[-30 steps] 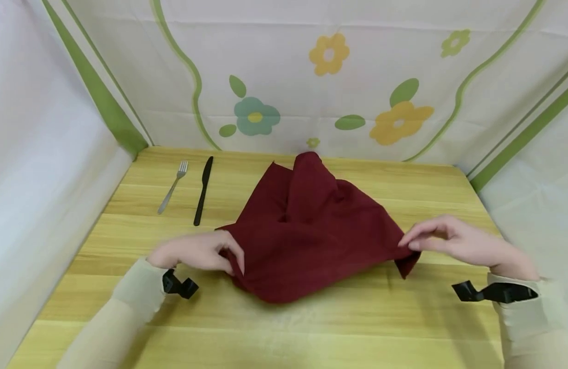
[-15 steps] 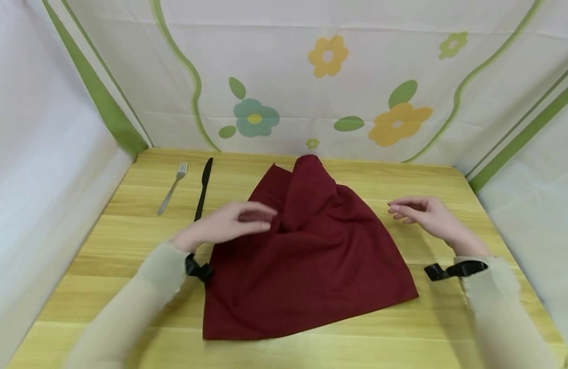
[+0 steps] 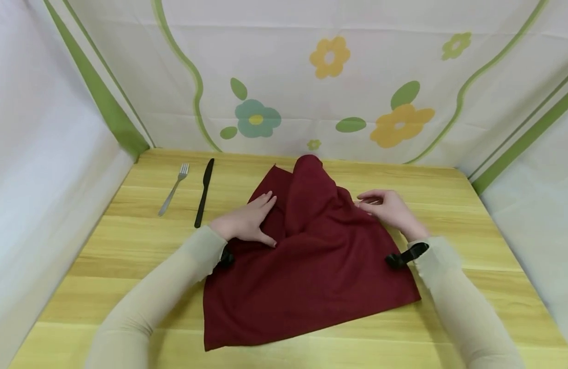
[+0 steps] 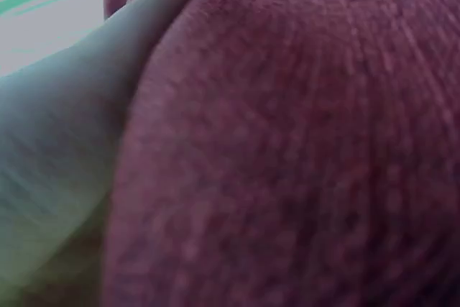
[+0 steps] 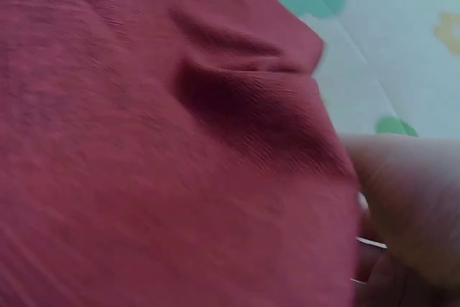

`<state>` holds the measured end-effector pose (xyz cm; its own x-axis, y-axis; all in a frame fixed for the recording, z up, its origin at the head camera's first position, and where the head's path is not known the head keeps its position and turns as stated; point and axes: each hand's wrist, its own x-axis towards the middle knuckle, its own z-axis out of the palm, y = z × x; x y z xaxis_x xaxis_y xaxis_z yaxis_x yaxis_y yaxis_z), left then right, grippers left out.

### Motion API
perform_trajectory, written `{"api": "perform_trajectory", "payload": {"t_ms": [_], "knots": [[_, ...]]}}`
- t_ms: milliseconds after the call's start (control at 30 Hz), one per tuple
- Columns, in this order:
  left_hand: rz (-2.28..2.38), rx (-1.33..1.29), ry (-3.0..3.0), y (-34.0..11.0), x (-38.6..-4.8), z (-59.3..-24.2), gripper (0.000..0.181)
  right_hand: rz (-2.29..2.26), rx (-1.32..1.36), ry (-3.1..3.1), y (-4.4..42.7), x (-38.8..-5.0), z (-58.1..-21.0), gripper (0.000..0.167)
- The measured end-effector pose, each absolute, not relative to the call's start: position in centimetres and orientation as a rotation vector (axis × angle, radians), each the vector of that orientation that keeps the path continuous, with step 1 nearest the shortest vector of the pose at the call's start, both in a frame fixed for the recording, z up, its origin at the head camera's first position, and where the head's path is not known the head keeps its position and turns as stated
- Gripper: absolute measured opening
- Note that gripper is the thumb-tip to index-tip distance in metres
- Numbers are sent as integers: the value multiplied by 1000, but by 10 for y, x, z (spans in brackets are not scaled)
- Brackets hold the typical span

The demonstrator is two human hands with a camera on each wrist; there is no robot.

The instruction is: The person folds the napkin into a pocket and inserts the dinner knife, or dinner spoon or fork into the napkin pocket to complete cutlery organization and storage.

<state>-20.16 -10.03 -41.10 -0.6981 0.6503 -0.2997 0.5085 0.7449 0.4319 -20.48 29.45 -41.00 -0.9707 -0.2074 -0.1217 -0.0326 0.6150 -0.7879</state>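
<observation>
A dark red cloth (image 3: 307,287) lies rumpled on the wooden table, with a raised fold (image 3: 309,192) at its back. My left hand (image 3: 249,220) rests on the cloth's left part, fingers spread. At the cloth's right edge is my right hand (image 3: 387,207), its fingers bent close to that edge; whether they pinch it is not plain. In the left wrist view the cloth (image 4: 287,141) fills most of the picture beside my hand (image 4: 79,106). The right wrist view shows the cloth (image 5: 180,199) next to part of my hand (image 5: 424,199).
On the table (image 3: 127,246), left of the cloth, lie a silver fork (image 3: 173,190) and a black knife (image 3: 204,193). A white curtain (image 3: 293,66) with flowers stands behind the table, and white fabric hangs at both sides.
Both hands let go of the cloth's front part, which now lies spread toward the front. The left hand has moved right and onto the cloth; the right hand has moved left to its edge.
</observation>
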Motion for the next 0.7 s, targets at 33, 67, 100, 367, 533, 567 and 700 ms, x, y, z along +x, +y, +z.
{"api": "perform_trajectory", "payload": {"t_ms": [33,67,100,367,533,567,700], "knots": [[409,890,2519,-101,-200,-411,124,-1239,-240,2674,291,-204,-411,41],[382,892,2527,-101,-199,-410,129,-1187,-266,2707,288,-203,-412,40],[365,892,2534,-102,-198,-410,132,-1132,-301,2736,285,-202,-414,40],[314,782,2583,-124,-197,-421,152,-762,-344,2972,301,-192,-418,34],[352,715,2607,-137,-196,-427,157,-652,-201,3030,332,-184,-412,38],[350,705,2611,-138,-196,-427,157,-635,-174,3023,337,-183,-410,41],[340,682,2622,-135,-194,-425,154,-560,-157,3010,344,-180,-401,54]]}}
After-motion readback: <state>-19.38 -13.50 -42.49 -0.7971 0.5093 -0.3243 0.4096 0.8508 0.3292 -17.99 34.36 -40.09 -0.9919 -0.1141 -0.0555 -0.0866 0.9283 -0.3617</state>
